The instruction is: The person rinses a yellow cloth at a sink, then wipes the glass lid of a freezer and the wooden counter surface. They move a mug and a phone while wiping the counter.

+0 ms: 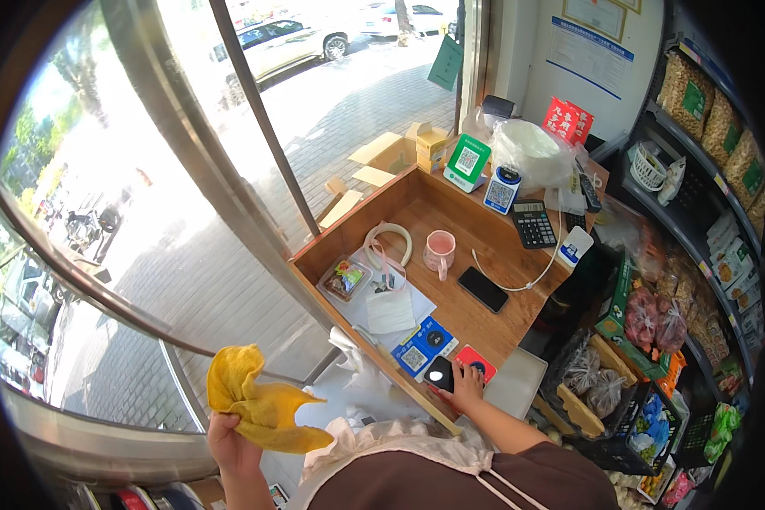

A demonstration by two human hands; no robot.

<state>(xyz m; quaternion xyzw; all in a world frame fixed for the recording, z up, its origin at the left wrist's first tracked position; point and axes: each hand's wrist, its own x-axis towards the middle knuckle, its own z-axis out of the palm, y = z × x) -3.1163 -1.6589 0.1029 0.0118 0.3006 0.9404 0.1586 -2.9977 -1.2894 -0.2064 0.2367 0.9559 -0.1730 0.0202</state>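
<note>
My left hand (229, 440) grips a yellow cloth (268, 405), raised to the left of the counter. At the near corner of the wooden counter (414, 220), my right hand (468, 387) has its fingers and thumb about the edge of a small black device (440, 374) with a bright spot on its face. A red card (477, 363) lies beside those fingers. Just beyond is a blue payment-code board (424, 347). Farther in, a black smartphone (482, 289) lies flat near a pink mug (440, 252) with its handle towards me.
A clear food box (344, 278), white tissue (390, 311) and pale ring (398, 239) lie at the counter's left. A calculator (534, 224), white cable (544, 271) and code stands (468, 162) occupy the raised ledge. Crates (590, 382) and stocked shelves (701, 255) flank the right; glass doors stand left.
</note>
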